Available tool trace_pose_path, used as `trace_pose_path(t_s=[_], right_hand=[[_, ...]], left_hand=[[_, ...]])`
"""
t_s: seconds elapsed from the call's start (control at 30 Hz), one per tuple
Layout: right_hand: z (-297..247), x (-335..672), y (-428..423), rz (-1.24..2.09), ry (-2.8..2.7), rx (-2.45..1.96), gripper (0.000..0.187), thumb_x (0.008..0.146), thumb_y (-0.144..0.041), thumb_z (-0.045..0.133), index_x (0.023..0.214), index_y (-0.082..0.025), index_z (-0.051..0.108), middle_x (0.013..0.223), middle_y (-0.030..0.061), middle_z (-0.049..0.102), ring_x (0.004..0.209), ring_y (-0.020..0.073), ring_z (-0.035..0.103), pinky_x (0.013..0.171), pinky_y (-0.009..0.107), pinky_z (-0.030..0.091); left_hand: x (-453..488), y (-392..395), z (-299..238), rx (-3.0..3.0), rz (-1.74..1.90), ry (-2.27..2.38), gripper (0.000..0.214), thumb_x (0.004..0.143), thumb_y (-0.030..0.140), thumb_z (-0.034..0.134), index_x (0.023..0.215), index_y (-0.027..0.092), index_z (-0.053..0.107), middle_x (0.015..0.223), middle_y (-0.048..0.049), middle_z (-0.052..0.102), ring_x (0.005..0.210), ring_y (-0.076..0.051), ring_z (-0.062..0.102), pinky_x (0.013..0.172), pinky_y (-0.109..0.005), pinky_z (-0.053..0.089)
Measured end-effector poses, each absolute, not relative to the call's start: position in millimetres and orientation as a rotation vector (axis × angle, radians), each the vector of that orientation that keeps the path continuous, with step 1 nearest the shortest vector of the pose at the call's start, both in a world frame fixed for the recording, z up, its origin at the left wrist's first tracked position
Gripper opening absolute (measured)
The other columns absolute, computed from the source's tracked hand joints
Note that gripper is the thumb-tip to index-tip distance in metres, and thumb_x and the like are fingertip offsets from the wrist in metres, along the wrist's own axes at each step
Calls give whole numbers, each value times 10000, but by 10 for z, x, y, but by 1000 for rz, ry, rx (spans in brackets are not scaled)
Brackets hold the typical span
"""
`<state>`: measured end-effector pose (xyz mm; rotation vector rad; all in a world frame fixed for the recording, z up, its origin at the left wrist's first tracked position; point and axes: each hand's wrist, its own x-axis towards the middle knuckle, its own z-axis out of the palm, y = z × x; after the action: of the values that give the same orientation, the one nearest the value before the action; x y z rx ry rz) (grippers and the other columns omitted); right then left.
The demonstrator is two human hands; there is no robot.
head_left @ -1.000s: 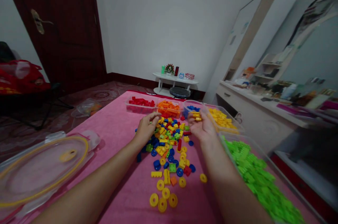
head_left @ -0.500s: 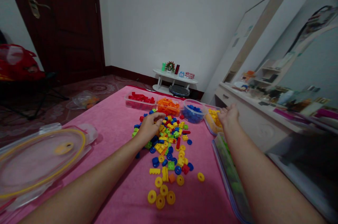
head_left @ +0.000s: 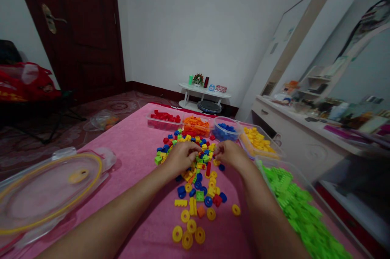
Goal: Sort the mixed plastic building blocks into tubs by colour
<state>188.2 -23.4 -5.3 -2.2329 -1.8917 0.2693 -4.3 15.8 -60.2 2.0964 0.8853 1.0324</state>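
Note:
A mixed pile of toy building bricks (head_left: 170, 145) in several colours spreads over the pink cloth. My left hand (head_left: 183, 155) lies over its middle with the fingers curled and thumb drawn in; what they hold, if anything, is hidden. Just to the right, my right hand (head_left: 230, 154) has its fingertips pinched at the pile's edge, and I cannot make out anything between them. Blue wheels (head_left: 208, 201) and yellow wheels (head_left: 191, 226) lie loose nearer me, beside a green brick (head_left: 200, 196) and a yellow brick (head_left: 180, 203).
Along the back stand tubs of red bricks (head_left: 164, 117), orange bricks (head_left: 196, 126) and blue bricks (head_left: 226, 127). Yellow bricks (head_left: 257, 140) and green bricks (head_left: 297, 202) fill containers at the right. A clear lid (head_left: 45, 190) lies on the left.
My right hand has moved left from above the yellow bricks' container to the pile. My left hand has shifted slightly right and nearer me. The view has swung a little.

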Motion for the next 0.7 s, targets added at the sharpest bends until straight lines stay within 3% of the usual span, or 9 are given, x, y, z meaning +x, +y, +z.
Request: trace_pose_path(t_s=[0.2, 0.33, 0.47, 0.6, 0.7], right_hand=[[-44, 1925, -338, 163, -1876, -2593, 171, 622, -219, 665, 790, -238, 689, 904, 59, 698, 846, 202, 635, 641, 264, 413], [-127, 1897, -346, 230, -1994, -2593, 282, 563, -236, 716, 841, -222, 672, 942, 62, 691, 825, 202, 631, 613, 253, 412], [-181, 1902, -337, 256, -2033, -2536, 251, 569, -169, 680, 819, -193, 668, 909, 68, 689, 784, 187, 626, 576, 235, 391], [-77, 1949, -349, 230, -1973, -2461, 227, 596, -220, 678, 822, -195, 668, 863, 54, 686, 769, 181, 617, 561, 234, 363], [9, 1947, -349, 130, -1963, -2315, 194, 632, -245, 658, 820, -200, 675, 814, 36, 678, 746, 166, 605, 549, 234, 331]], left_hand=[[13, -235, -318, 2372, 613, 568, 204, 748, 197, 587, 893, 239, 724, 756, -3, 706, 657, -154, 619, 618, -223, 430], [41, -594, -219, 2584, 326, 171, 437, 625, 392, 745, 1036, 253, 688, 995, -45, 670, 898, -216, 608, 761, -267, 445], [134, -778, -352, 2773, 291, 60, 478, 657, 466, 711, 1083, 257, 656, 1168, -89, 580, 1127, -297, 498, 892, -372, 408], [275, -733, -557, 2925, 307, 291, 198, 786, 340, 596, 914, 218, 687, 955, -87, 640, 972, -247, 561, 795, -342, 432], [343, -689, -615, 3002, 325, 469, 102, 774, 210, 570, 774, 190, 670, 776, -64, 642, 796, -201, 581, 687, -307, 424]])
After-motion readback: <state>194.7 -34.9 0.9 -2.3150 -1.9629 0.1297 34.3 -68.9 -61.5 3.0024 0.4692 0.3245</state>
